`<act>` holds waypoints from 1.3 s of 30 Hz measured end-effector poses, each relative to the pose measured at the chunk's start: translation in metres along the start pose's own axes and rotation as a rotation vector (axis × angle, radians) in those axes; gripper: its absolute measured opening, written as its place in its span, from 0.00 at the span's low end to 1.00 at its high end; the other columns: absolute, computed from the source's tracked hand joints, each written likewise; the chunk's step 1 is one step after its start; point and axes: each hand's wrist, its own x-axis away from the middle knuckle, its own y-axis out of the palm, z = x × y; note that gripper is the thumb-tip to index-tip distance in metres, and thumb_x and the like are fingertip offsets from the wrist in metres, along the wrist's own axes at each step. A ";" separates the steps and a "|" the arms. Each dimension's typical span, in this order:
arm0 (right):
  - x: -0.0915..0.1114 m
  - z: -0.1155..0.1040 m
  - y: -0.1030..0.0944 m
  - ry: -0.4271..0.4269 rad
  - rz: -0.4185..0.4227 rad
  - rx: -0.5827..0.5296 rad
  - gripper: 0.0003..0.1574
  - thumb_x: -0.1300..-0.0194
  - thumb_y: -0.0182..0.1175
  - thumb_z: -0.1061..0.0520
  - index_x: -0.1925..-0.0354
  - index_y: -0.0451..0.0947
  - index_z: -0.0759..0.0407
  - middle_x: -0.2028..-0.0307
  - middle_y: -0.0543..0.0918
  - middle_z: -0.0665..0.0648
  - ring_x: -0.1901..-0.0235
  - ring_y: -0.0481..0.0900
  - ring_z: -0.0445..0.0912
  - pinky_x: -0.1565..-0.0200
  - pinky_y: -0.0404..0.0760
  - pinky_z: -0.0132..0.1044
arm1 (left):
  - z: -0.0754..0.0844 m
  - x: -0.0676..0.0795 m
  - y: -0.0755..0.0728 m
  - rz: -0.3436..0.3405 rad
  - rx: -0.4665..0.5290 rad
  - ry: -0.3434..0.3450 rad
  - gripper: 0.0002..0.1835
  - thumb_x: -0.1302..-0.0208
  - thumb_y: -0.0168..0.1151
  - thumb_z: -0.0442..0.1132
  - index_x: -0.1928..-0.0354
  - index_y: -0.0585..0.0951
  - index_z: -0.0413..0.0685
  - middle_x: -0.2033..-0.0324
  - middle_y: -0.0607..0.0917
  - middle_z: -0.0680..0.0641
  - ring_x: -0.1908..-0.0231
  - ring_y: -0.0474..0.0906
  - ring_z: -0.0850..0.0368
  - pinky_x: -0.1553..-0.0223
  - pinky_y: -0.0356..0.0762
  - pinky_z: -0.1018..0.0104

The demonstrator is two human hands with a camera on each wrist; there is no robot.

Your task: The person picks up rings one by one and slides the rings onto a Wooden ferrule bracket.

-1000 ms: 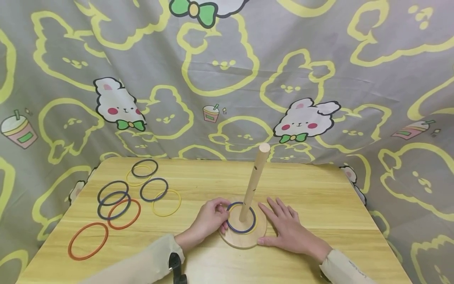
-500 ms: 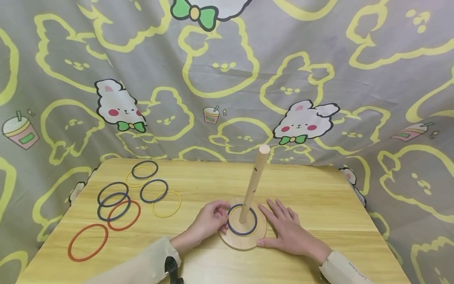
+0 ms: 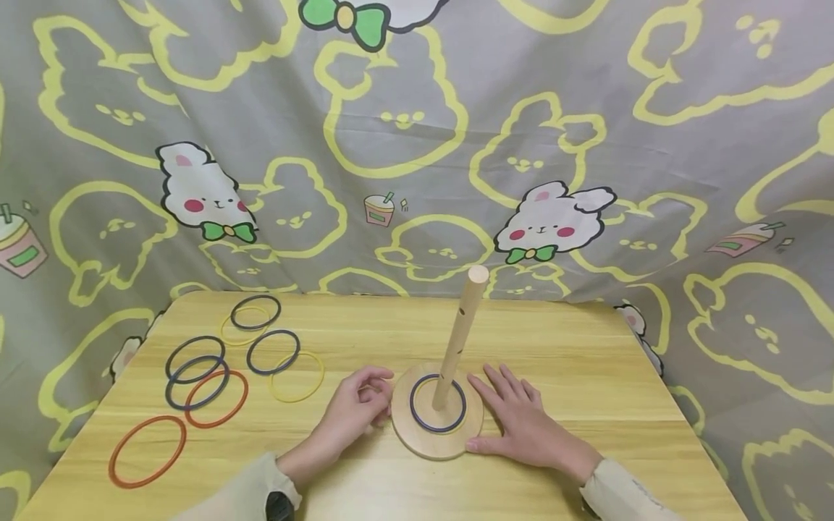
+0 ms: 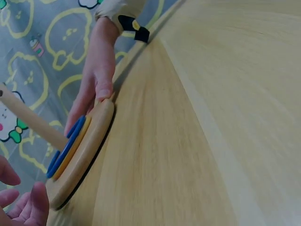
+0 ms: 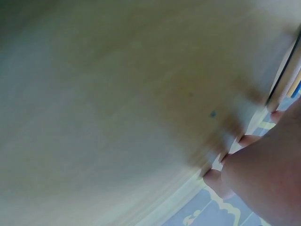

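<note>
A round wooden base (image 3: 417, 443) with an upright wooden peg (image 3: 460, 340) stands near the middle of the table in the head view. Lying flat on it around the peg is a blue ring (image 3: 413, 405); the left wrist view shows a yellow ring (image 4: 75, 149) just beneath. My left hand (image 3: 357, 407) is at the base's left edge, fingers loosely bent and holding nothing. On the other side, my right hand (image 3: 521, 420) rests with its fingers spread on the table and its thumb at the base's rim.
Several loose rings lie on the table's left side. They include a red ring (image 3: 112, 463) near the front, overlapping blue rings (image 3: 167, 365), and a yellow ring (image 3: 323, 370) nearer the middle. A patterned curtain (image 3: 274, 108) hangs behind the table (image 3: 554, 333).
My left hand has let go of the blue ring and drawn back left, off the base. The rings stay around the peg. My right hand keeps its place at the rim.
</note>
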 end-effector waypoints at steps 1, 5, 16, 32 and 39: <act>0.000 0.000 0.000 0.000 0.003 0.004 0.68 0.34 0.65 0.19 0.12 0.55 0.51 0.16 0.53 0.70 0.18 0.45 0.73 0.30 0.49 0.82 | 0.001 0.002 -0.003 0.014 -0.005 -0.003 0.21 0.31 0.64 0.25 0.37 0.80 0.32 0.62 0.85 0.39 0.72 0.81 0.51 0.77 0.78 0.69; 0.000 0.001 0.000 0.001 0.012 0.017 0.68 0.34 0.65 0.18 0.12 0.56 0.51 0.16 0.53 0.70 0.18 0.45 0.73 0.30 0.49 0.82 | 0.005 0.007 -0.015 0.063 -0.024 -0.022 0.23 0.35 0.63 0.25 0.38 0.82 0.37 0.61 0.85 0.42 0.74 0.78 0.51 0.83 0.68 0.70; 0.001 0.000 -0.002 0.003 0.008 0.016 0.67 0.33 0.64 0.18 0.12 0.56 0.51 0.16 0.53 0.69 0.18 0.46 0.73 0.30 0.49 0.82 | 0.002 0.012 -0.058 0.172 -0.045 -0.059 0.23 0.36 0.64 0.24 0.39 0.82 0.37 0.53 0.85 0.41 0.73 0.79 0.51 0.80 0.72 0.69; 0.000 0.000 -0.001 -0.014 0.018 0.029 0.67 0.33 0.65 0.19 0.13 0.57 0.53 0.16 0.54 0.70 0.18 0.47 0.73 0.30 0.50 0.82 | 0.004 0.025 -0.124 0.343 -0.120 -0.014 0.23 0.25 0.68 0.31 0.31 0.79 0.35 0.46 0.83 0.41 0.69 0.84 0.55 0.78 0.78 0.67; 0.000 -0.001 0.000 -0.009 0.014 0.019 0.67 0.33 0.65 0.20 0.13 0.57 0.53 0.17 0.54 0.71 0.18 0.47 0.74 0.30 0.50 0.82 | 0.000 0.026 -0.143 0.349 -0.187 -0.039 0.26 0.24 0.66 0.31 0.27 0.76 0.36 0.38 0.78 0.38 0.70 0.84 0.56 0.77 0.78 0.68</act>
